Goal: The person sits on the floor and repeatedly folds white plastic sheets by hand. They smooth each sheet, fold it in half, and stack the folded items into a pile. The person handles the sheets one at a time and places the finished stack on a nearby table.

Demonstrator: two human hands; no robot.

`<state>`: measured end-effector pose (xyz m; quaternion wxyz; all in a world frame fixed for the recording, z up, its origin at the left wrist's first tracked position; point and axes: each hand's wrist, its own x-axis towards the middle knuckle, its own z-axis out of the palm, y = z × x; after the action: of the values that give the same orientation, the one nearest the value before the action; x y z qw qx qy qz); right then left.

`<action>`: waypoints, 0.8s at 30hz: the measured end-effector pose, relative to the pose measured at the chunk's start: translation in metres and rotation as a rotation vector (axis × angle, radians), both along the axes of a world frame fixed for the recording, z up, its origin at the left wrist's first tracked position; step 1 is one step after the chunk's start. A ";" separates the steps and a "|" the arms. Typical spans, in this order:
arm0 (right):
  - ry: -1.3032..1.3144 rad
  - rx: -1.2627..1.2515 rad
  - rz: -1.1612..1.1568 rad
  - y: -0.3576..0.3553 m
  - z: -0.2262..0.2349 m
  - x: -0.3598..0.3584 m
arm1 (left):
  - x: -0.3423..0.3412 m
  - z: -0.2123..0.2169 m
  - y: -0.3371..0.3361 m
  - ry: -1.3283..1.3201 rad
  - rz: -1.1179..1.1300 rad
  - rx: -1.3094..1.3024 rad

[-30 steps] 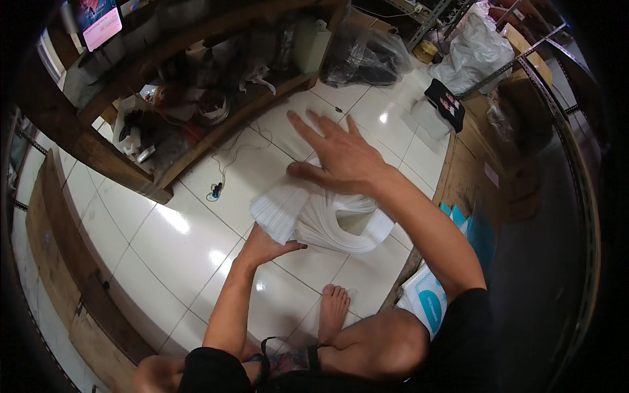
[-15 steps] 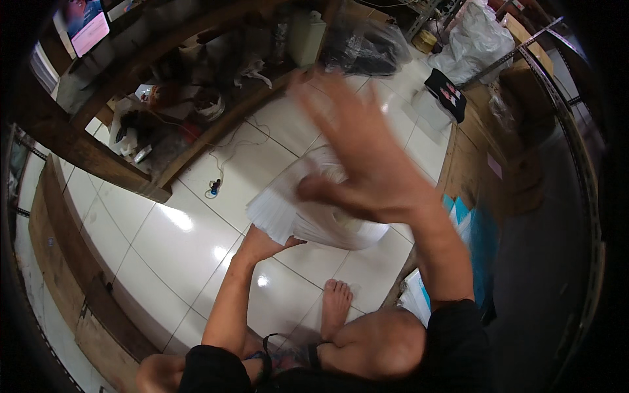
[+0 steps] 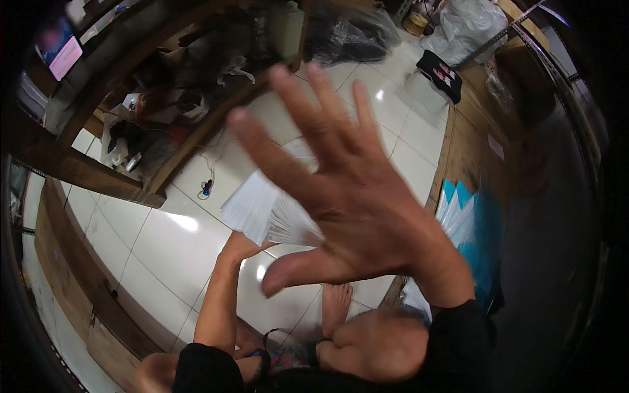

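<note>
My left hand (image 3: 244, 247) grips the near left edge of a stack of thin white sheets (image 3: 255, 206), which spreads out like a fan above the floor. Whether they are paper or plastic I cannot tell. Raised close in front of me, my right hand (image 3: 347, 190) is open with all its fingers spread and nothing in it. It hides the right part of the stack.
Blue-and-white packs (image 3: 468, 226) lie on cardboard at my right. A cluttered wooden shelf (image 3: 164, 173) stands ahead on the left. Farther off are a pale bin with a black cloth (image 3: 439, 75) and a white plastic sack (image 3: 468, 36). My bare foot (image 3: 337, 301) rests on the tiles.
My right hand has come nearer and spread its fingers wider, covering more of the stack. The left hand and the sheets have shifted slightly to the left in view.
</note>
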<state>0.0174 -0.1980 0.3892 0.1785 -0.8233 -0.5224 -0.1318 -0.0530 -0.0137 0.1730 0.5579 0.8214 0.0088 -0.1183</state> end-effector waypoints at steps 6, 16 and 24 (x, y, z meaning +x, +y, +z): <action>0.143 -0.029 -0.015 -0.023 -0.049 -0.003 | 0.000 -0.045 0.012 -0.056 -0.033 0.093; 0.642 0.459 -0.634 -0.050 -0.297 -0.083 | 0.005 -0.070 -0.010 -0.226 -0.029 0.090; 0.402 0.739 -0.669 -0.016 -0.301 -0.076 | -0.009 -0.061 -0.054 -0.459 0.089 0.307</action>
<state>-0.0581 -0.2141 0.0883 0.5011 -0.8362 -0.1057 -0.1962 -0.0622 -0.0681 0.1122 0.4191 0.9004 -0.0638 0.0981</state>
